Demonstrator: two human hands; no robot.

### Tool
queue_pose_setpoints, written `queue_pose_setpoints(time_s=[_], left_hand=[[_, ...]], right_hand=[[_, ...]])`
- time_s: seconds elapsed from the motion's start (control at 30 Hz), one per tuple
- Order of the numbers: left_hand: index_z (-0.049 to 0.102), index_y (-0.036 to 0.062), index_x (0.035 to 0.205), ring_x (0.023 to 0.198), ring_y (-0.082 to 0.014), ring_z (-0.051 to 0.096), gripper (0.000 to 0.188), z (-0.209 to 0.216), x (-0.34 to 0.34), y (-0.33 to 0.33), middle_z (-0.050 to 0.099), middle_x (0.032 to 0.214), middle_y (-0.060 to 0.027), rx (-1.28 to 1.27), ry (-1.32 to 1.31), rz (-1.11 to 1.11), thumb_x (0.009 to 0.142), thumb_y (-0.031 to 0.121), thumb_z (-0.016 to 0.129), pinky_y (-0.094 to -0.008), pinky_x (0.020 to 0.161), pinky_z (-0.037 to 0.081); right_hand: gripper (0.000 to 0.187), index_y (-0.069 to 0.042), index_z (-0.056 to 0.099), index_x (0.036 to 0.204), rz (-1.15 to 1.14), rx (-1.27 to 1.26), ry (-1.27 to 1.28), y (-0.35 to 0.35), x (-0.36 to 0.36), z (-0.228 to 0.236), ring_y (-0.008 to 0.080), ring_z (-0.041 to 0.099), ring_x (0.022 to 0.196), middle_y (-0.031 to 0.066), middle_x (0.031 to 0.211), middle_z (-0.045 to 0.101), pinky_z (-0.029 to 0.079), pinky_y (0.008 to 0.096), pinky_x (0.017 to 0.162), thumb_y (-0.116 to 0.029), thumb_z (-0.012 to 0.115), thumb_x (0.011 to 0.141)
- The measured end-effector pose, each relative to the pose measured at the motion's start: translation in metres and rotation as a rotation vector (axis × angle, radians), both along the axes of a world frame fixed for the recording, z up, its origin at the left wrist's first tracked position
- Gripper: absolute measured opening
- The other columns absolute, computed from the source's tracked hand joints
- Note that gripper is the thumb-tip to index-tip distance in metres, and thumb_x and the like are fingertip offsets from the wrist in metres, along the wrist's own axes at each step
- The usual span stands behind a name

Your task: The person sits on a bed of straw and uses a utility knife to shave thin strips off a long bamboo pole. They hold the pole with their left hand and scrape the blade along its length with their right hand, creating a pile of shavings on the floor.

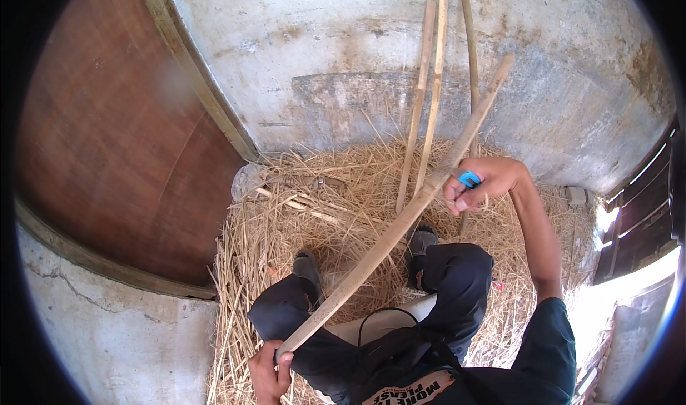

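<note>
A long, pale bamboo strip (389,237) slants across the view, from my lap up toward the wall on the right. My left hand (270,371) is closed around its lower end, beside my left knee. Close against the strip's upper part is my right hand (493,180), its fingers curled inward. A small blue thing (469,179) sits at those fingers; its kind is not clear. Whether the right fingers grip the strip or something else is hidden.
Two pale strips (432,83) and a darker stick (470,47) lean on the stained wall (336,40). Straw (343,176) covers the ground around my boots. A brown wooden panel (121,133) stands at the left, dark slats (639,212) at the right.
</note>
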State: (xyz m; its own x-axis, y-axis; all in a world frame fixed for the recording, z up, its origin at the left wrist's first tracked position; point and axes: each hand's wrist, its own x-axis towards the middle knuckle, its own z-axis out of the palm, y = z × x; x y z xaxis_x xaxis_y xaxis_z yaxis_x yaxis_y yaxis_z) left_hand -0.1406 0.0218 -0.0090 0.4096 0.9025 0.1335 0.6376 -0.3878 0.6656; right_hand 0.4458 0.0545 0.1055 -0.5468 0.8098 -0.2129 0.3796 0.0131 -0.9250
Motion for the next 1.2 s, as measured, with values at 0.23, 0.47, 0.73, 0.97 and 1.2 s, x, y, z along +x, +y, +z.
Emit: queue_pose_setpoints(time_s=[0.23,0.47,0.73,0.97,1.2], left_hand=[[0.068,-0.0007,0.100,0.057,-0.0263,0.063,0.047,0.002,0.001,0.004,0.061,0.066,-0.0121,0.008,-0.046,-0.066,0.108,0.046,0.062,-0.0369,0.054,0.046],[0.066,-0.0005,0.102,0.057,-0.0265,0.062,0.046,0.002,0.000,0.004,0.060,0.065,-0.0121,0.018,-0.035,0.028,0.108,0.045,0.062,-0.0383,0.056,0.045],[0.065,0.0004,0.101,0.057,-0.0285,0.060,0.048,-0.004,0.000,0.004,0.059,0.063,-0.0122,0.051,0.010,0.057,0.108,0.048,0.061,-0.0404,0.056,0.043],[0.065,0.0000,0.101,0.058,-0.0288,0.060,0.049,-0.001,-0.001,0.001,0.059,0.064,-0.0124,0.040,0.011,0.077,0.108,0.048,0.061,-0.0409,0.057,0.043],[0.065,-0.0010,0.100,0.056,-0.0266,0.058,0.050,0.001,-0.002,-0.001,0.058,0.062,-0.0111,-0.009,-0.012,0.079,0.108,0.048,0.061,-0.0401,0.056,0.042]], right_hand=[[0.024,0.009,0.072,0.110,0.203,-0.239,0.339,-0.003,0.032,-0.031,0.0148,0.070,0.070,0.0146,0.095,0.076,0.055,0.0323,0.060,-0.012,0.076,0.101],[0.031,-0.004,0.080,0.112,-0.324,0.284,-0.057,-0.017,-0.027,-0.002,0.0137,0.068,0.067,0.0042,0.084,0.077,0.052,0.0340,0.064,-0.032,0.081,0.100],[0.034,-0.008,0.084,0.104,-0.716,0.468,-0.567,-0.006,-0.084,0.011,0.0178,0.064,0.062,0.0059,0.071,0.070,0.047,0.0361,0.062,-0.041,0.083,0.097],[0.029,-0.007,0.082,0.100,-0.662,0.477,-0.417,0.003,-0.083,0.002,0.0184,0.063,0.061,0.0074,0.069,0.067,0.047,0.0381,0.062,-0.035,0.086,0.095],[0.017,-0.004,0.077,0.088,-0.653,0.517,-0.281,0.011,-0.080,-0.011,0.0085,0.056,0.062,-0.0004,0.064,0.061,0.043,0.0327,0.058,-0.019,0.084,0.094]])
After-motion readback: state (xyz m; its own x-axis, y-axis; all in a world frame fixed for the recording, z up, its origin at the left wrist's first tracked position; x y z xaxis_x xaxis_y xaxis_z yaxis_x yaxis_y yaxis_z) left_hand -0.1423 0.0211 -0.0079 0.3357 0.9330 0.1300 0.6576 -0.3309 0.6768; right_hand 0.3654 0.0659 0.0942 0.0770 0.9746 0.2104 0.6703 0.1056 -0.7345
